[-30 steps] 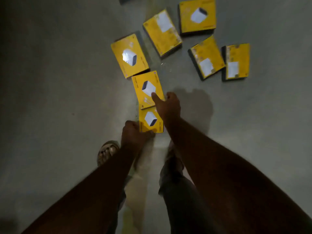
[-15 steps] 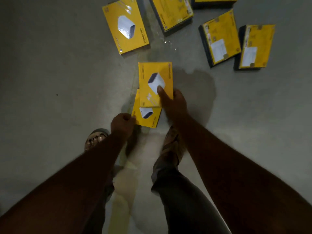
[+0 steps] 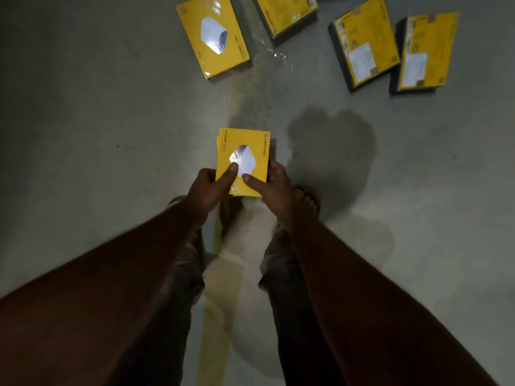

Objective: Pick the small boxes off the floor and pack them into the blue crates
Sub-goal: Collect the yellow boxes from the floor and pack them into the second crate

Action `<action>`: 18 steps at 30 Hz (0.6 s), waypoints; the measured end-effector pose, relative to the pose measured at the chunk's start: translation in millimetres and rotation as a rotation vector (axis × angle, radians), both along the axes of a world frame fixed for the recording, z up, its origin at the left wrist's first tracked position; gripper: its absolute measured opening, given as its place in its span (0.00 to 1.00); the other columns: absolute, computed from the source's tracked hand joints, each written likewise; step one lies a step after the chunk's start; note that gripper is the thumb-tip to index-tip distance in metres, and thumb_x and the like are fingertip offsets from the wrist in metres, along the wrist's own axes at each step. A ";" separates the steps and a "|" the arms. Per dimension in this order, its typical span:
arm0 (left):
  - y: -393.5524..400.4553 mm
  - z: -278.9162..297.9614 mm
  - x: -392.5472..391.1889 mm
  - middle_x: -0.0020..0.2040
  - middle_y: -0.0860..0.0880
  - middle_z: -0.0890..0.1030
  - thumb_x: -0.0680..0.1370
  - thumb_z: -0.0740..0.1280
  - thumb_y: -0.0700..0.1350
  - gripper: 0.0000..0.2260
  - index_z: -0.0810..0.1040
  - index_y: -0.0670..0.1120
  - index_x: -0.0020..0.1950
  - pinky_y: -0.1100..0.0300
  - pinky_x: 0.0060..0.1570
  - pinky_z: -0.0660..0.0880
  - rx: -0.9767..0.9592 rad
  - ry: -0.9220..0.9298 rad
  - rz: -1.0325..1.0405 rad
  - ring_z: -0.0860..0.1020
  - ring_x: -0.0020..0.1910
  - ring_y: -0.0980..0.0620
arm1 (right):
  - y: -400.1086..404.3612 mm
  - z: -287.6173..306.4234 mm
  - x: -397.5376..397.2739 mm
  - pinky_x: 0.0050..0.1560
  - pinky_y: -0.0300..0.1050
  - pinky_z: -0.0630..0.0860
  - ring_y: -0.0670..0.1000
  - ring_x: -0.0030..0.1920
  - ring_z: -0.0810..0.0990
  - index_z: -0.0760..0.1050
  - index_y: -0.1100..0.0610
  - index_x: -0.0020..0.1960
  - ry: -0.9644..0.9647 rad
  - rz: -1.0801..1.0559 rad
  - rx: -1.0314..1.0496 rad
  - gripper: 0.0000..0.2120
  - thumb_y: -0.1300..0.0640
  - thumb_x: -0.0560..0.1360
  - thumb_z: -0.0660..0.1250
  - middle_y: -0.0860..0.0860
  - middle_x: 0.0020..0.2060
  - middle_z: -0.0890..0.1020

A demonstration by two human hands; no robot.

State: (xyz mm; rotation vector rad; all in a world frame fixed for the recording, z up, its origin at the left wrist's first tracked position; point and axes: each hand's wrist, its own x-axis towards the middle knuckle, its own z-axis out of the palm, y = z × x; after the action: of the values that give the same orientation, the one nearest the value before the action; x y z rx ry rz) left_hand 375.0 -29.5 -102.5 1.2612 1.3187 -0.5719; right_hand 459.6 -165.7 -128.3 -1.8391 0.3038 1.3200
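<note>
I hold a small stack of yellow boxes [image 3: 245,151] in front of me, above the floor [image 3: 83,135], with both hands at its near end. My left hand [image 3: 207,190] wraps the stack's near-left corner, its thumb laid across the top face and touching the silvery picture printed there. My right hand [image 3: 276,190] takes the near-right edge, thumb flat on top, fingers curled round the side. So each grip pinches the stack between thumb and fingers, and the far end of the boxes juts out past my hands. The edges of the boxes sit slightly offset; I cannot tell how many there are. Four more yellow boxes lie flat on the floor ahead, well apart from my hands: one to the left [image 3: 214,37], one at the top edge [image 3: 287,15], two side by side on the right [image 3: 365,43] [image 3: 423,51].
</note>
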 end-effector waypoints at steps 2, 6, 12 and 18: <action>3.3 34.5 -7.1 0.28 0.56 0.80 0.80 0.71 0.50 0.19 0.82 0.31 0.50 0.70 0.31 0.71 -0.029 -0.044 0.066 0.77 0.27 0.64 | -2.4 38.5 -2.3 0.50 0.41 0.83 0.46 0.52 0.83 0.69 0.56 0.67 0.019 0.024 -0.017 0.33 0.63 0.68 0.81 0.51 0.58 0.82; 10.0 131.7 -23.3 0.57 0.44 0.84 0.73 0.80 0.49 0.29 0.74 0.40 0.69 0.46 0.56 0.81 -0.154 -0.064 0.213 0.84 0.54 0.45 | -11.5 135.9 -6.3 0.61 0.52 0.81 0.45 0.55 0.83 0.65 0.50 0.72 0.088 0.178 -0.021 0.45 0.51 0.63 0.86 0.44 0.57 0.83; 4.4 339.5 -32.4 0.61 0.44 0.84 0.73 0.74 0.62 0.27 0.81 0.48 0.66 0.42 0.63 0.77 -0.130 -0.224 0.377 0.83 0.60 0.41 | 19.6 346.6 2.5 0.56 0.49 0.81 0.49 0.54 0.84 0.73 0.50 0.67 0.143 0.338 0.144 0.33 0.58 0.66 0.82 0.49 0.57 0.83; -11.8 530.6 -39.1 0.57 0.52 0.86 0.78 0.65 0.65 0.23 0.80 0.52 0.65 0.56 0.52 0.82 0.080 -0.352 0.608 0.85 0.56 0.52 | 65.0 543.3 3.4 0.74 0.43 0.64 0.50 0.76 0.67 0.57 0.46 0.80 -0.143 0.509 0.305 0.28 0.46 0.84 0.63 0.50 0.77 0.67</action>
State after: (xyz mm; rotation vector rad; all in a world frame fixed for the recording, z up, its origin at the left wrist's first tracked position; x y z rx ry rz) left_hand 335.9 -41.3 428.1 0.8999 1.3394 0.1285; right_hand 463.0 -100.6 415.0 -1.7934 -0.4492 1.4590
